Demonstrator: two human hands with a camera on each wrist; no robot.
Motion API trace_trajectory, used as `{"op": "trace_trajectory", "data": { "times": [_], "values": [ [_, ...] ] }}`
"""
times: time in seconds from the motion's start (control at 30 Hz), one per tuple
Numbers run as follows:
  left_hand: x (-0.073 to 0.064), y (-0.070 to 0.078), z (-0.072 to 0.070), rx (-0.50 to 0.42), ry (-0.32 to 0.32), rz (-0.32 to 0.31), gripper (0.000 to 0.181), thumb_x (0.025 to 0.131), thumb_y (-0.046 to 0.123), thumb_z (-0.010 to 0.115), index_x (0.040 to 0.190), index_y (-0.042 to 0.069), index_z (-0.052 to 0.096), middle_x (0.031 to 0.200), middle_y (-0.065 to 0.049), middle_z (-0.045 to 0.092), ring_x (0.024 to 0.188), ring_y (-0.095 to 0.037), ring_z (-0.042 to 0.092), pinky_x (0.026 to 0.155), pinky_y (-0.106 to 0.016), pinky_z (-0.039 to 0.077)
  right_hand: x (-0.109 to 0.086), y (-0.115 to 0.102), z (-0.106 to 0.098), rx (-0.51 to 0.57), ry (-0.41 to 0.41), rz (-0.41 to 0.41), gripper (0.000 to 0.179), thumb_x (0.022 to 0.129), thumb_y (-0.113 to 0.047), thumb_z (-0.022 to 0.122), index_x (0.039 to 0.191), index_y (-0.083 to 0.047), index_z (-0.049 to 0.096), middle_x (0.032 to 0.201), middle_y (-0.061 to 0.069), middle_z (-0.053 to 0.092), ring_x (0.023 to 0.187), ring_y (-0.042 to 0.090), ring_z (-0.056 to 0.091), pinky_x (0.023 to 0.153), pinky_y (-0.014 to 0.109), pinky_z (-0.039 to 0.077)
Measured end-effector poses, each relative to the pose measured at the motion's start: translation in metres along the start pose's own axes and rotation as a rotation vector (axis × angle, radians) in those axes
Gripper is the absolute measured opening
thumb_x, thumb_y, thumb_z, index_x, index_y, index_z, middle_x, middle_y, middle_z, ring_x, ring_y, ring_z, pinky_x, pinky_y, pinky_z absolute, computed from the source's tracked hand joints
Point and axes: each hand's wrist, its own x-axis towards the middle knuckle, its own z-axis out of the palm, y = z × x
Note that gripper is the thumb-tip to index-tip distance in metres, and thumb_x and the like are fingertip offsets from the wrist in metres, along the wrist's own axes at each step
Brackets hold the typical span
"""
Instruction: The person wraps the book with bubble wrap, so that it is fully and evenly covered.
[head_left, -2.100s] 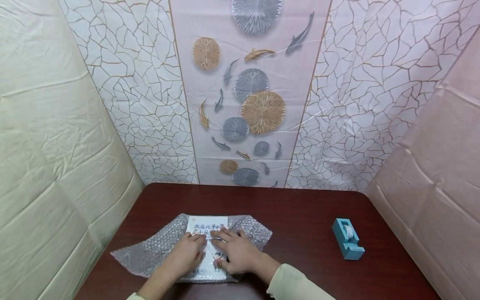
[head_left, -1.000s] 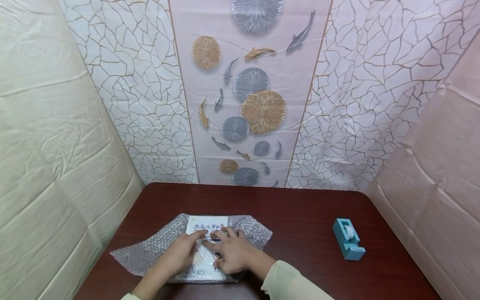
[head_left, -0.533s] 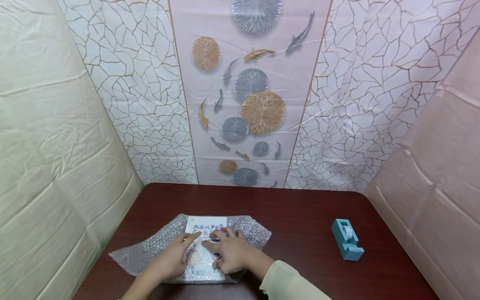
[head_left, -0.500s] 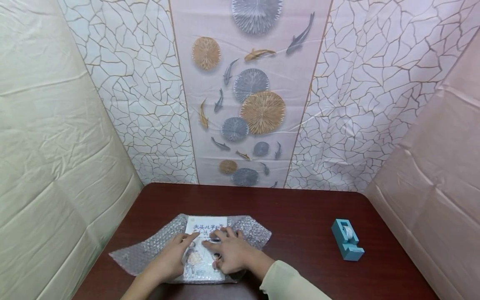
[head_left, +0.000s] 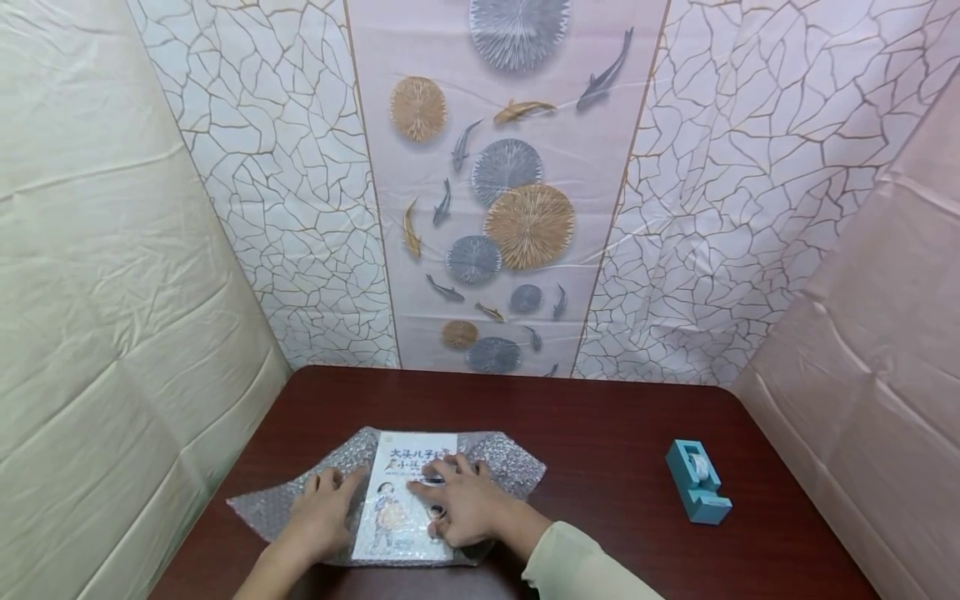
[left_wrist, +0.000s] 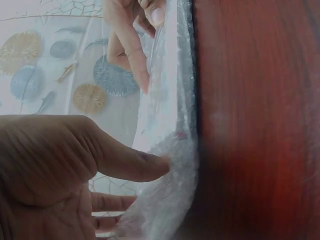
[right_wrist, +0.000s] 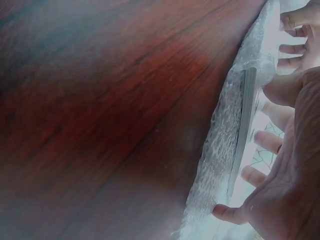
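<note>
Here, the right hand [head_left: 468, 507] lies spread on the book [head_left: 390, 529], gripping nothing; the left hand [head_left: 321, 515], fingers loosely extended, rests on bubble wrap [head_left: 264, 507] beside it.

Room lies between bubble wrap [head_left: 513, 468] and tape dispenser [head_left: 691, 490] — sleeve [head_left: 581, 562] blocking in front.

The big right hand [right_wrist: 295, 160] is spread out, and its fingers [right_wrist: 253, 176] lie on the book [right_wrist: 243, 120]. Bumpy bubble wrap [right_wrist: 220, 135] sits along the book's side, on the red-brown table [right_wrist: 115, 105]. The left hand [right_wrist: 306, 37] peeks in at the top right corner.
</note>
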Motion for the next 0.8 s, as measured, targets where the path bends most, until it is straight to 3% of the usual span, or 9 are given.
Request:
{"op": "trace_trajectory", "data": {
  "times": [0.13, 0.2, 0.37, 0.47, 0.63, 0.73, 0.8],
  "values": [
    [0.0, -0.01, -0.004, 0.04, 0.014, -0.013, 0.086, 0.078, 0.018, 0.093, 0.156, 0.008, 0.058, 0.145, -0.039, 0.051, 0.137, -0.061, 0.046, 0.108, -0.08, 0.044, -0.001, 0.001, 0.0, 0.0, -0.004, 0.0, 0.067, 0.108, -0.047, 0.054, 0.17, -0.055, 0.031, 0.176, -0.012, 0.037, 0.161, 0.033, 0.034, 0.118, 0.079, 0.038],
    [0.0, -0.017, -0.006, 0.055, 0.011, -0.028, 0.091, 0.077, 0.032, 0.096, 0.155, 0.006, 0.058, 0.146, -0.04, 0.05, 0.137, -0.061, 0.046, 0.108, -0.081, 0.044, -0.001, 0.002, 0.0, 0.0, -0.006, -0.004, 0.066, 0.109, -0.049, 0.054, 0.17, -0.055, 0.031, 0.176, -0.012, 0.037, 0.161, 0.033, 0.034, 0.118, 0.079, 0.038],
    [-0.003, -0.03, -0.019, 0.066, -0.048, -0.072, 0.105, 0.076, 0.059, 0.095, 0.158, 0.005, 0.055, 0.15, -0.042, 0.047, 0.138, -0.065, 0.043, 0.112, -0.088, 0.034, -0.001, 0.003, 0.0, -0.003, -0.007, -0.013, 0.063, 0.111, -0.059, 0.049, 0.171, -0.054, 0.031, 0.176, -0.011, 0.037, 0.161, 0.034, 0.035, 0.116, 0.079, 0.039],
    [-0.008, -0.033, -0.028, 0.068, -0.085, -0.089, 0.107, 0.078, 0.065, 0.092, 0.157, 0.004, 0.055, 0.148, -0.043, 0.048, 0.134, -0.067, 0.044, 0.111, -0.092, 0.029, -0.002, 0.002, -0.001, 0.003, -0.011, -0.017, 0.063, 0.111, -0.062, 0.047, 0.171, -0.054, 0.032, 0.177, -0.011, 0.036, 0.161, 0.034, 0.034, 0.117, 0.08, 0.038],
    [-0.015, -0.033, -0.039, 0.052, -0.102, -0.116, 0.104, 0.086, 0.065, 0.086, 0.16, 0.0, 0.051, 0.146, -0.046, 0.049, 0.131, -0.074, 0.044, 0.109, -0.096, 0.026, -0.002, 0.001, -0.001, 0.006, -0.008, -0.016, 0.062, 0.111, -0.06, 0.049, 0.17, -0.054, 0.032, 0.176, -0.011, 0.037, 0.161, 0.034, 0.035, 0.117, 0.08, 0.038],
    [-0.014, -0.035, -0.042, 0.062, -0.091, -0.169, 0.086, 0.1, 0.056, 0.073, 0.16, -0.001, 0.049, 0.146, -0.049, 0.048, 0.131, -0.079, 0.042, 0.106, -0.096, 0.027, -0.002, 0.001, -0.001, 0.001, 0.001, -0.012, 0.063, 0.11, -0.059, 0.051, 0.17, -0.054, 0.033, 0.176, -0.011, 0.038, 0.161, 0.034, 0.036, 0.117, 0.08, 0.039],
    [-0.013, -0.04, -0.043, 0.086, -0.088, -0.213, 0.068, 0.109, 0.041, 0.061, 0.159, -0.003, 0.048, 0.147, -0.052, 0.046, 0.132, -0.081, 0.041, 0.103, -0.098, 0.028, -0.002, 0.001, -0.001, 0.002, 0.004, -0.011, 0.064, 0.11, -0.058, 0.052, 0.17, -0.053, 0.033, 0.176, -0.011, 0.038, 0.161, 0.034, 0.036, 0.117, 0.08, 0.039]
  ]
}}
